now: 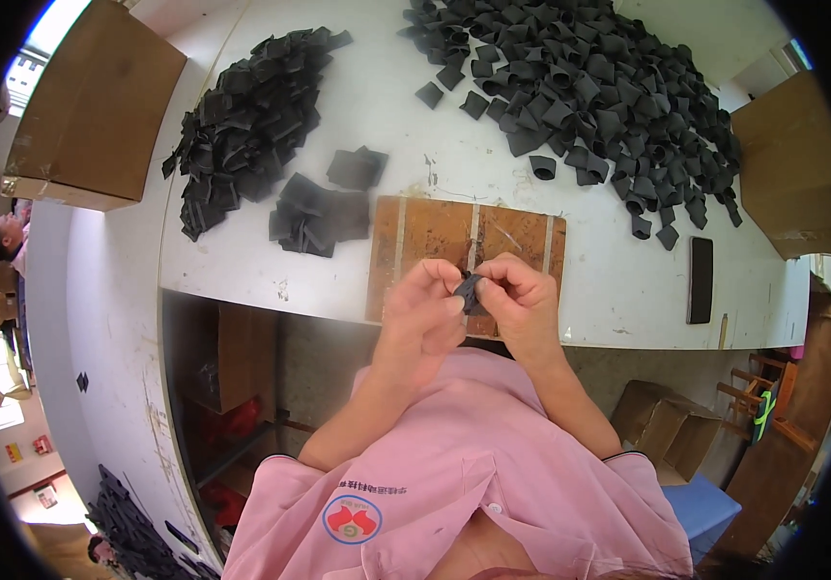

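Between my two hands is a small black piece of soft sheet material (471,294), pinched by the fingertips over the near part of a worn brown board (522,227). My left hand (425,307) grips its left side with thumb and forefinger. From the other side my right hand (522,298) pinches it too, fingers curled. Part of the piece is hidden behind the fingers. Left of the board lie a few flat black pieces (324,217), some stacked, and one smaller group (358,167) just beyond them.
A heap of flat black pieces (251,121) lies at the far left, and a larger pile of black rolled tubes (599,92) at the far right. Cardboard boxes (97,101) stand at both sides. A dark phone (700,280) rests near the table's right front.
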The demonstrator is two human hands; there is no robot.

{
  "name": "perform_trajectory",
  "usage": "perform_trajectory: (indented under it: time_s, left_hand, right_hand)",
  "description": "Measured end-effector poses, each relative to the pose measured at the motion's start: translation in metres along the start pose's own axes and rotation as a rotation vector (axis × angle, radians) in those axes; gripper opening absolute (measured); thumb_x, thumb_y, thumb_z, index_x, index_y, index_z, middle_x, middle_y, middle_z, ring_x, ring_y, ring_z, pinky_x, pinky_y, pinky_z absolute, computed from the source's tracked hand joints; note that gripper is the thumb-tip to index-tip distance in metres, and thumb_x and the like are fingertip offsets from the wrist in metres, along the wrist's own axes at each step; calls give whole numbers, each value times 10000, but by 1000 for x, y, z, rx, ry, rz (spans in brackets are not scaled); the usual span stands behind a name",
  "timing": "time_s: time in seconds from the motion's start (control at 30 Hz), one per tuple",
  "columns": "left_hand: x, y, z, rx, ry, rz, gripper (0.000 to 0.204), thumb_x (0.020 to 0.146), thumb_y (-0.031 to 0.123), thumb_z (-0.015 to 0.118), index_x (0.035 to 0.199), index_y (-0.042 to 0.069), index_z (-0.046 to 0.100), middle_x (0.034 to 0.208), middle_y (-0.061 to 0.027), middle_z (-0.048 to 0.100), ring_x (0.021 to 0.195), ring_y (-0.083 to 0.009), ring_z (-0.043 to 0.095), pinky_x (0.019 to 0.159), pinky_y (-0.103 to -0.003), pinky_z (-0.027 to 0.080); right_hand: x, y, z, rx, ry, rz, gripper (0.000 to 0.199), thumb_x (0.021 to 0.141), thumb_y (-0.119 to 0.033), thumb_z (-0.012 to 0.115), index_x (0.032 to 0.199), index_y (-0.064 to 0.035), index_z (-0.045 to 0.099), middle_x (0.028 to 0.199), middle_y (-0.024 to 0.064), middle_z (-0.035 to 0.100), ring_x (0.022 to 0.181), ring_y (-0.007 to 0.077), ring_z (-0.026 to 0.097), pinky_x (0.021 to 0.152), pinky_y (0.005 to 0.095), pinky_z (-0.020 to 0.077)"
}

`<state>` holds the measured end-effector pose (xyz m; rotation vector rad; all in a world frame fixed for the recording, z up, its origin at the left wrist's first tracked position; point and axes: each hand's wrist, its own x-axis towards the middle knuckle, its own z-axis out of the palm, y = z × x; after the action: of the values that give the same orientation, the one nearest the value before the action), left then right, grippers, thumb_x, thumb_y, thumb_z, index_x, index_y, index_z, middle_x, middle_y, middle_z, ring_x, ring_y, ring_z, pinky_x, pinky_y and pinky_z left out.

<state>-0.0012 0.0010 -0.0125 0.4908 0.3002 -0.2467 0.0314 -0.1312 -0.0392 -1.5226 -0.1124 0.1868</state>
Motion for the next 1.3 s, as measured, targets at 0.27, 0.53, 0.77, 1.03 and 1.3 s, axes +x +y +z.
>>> perform_trajectory:
  time_s: [0.27, 0.53, 0.77, 1.03, 1.3]
  left_hand:
    - [2, -19, 6, 1301, 263, 1010, 176, 742, -84, 498, 885, 16, 521, 826, -80, 603, 581, -116, 555, 488, -215, 440]
    - [9, 42, 31, -319, -250, -28, 160, 863, 23, 406, 996, -11, 488, 741, -106, 570, 317, -18, 306, 292, -181, 221]
    - [9, 17, 30, 698, 183, 535, 223, 859, 72, 493, 1065, -11, 481, 801, -64, 576, 516, -41, 469, 423, -158, 345]
    - [19, 30, 26, 1206, -156, 910, 175, 793, 51, 591, 944, -36, 572, 911, -92, 581, 831, -162, 518, 760, -254, 400]
    - [7, 26, 32, 269, 64, 638, 84, 867, 69, 500, 887, -1, 542, 858, -85, 554, 824, -166, 509, 801, -285, 402]
  right_hand:
    - [0, -39, -5, 761, -328, 559, 147, 857, -171, 544, 787, -42, 537, 743, -5, 538, 698, 70, 500, 681, 220, 438]
    - [54, -74, -8, 331, -537, 197, 250, 885, -255, 508, 747, -49, 526, 690, -40, 497, 592, 35, 383, 522, 181, 327]
    - [46, -47, -9, 208, -441, 178, 213, 861, -232, 543, 804, -26, 542, 649, -32, 480, 569, 55, 397, 505, 192, 335]
    - [20, -62, 1, -401, -15, -585, 321, 722, -250, 677, 887, -1, 559, 818, 83, 519, 663, 186, 515, 544, 276, 432]
    - [26, -68, 10, -603, 78, -802, 247, 604, -57, 700, 810, -21, 570, 723, 59, 503, 653, 206, 525, 500, 285, 436]
